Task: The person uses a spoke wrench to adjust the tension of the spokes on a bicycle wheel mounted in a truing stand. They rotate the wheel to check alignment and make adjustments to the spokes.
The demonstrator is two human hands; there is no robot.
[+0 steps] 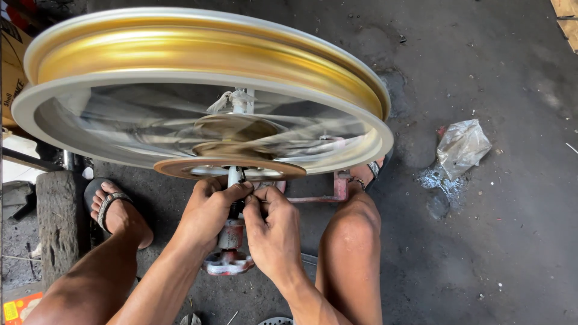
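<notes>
A gold wheel rim (pixel 205 54) with blurred spokes is mounted flat on an upright shaft (pixel 232 176), and appears to be spinning. The shaft's long axis runs up and down through the hub (pixel 232 129), with a brown disc (pixel 229 168) just below the hub. Directly beneath that disc, the shaft is gripped from both sides. The left hand (pixel 208 212) is closed around it from the left, and the right hand (pixel 274 232) is closed against it from the right, thumb and fingertips pinched near the same spot. Both hands are about equally near, touching each other at the shaft. Below them, a red and grey base (pixel 227 259) is seen resting on the dark concrete floor (pixel 481 253). A sandalled foot (pixel 117 213) is planted to the left, a bare knee (pixel 352 229) to the right. A crumpled plastic bag (pixel 460 147) lies well apart on the right.
</notes>
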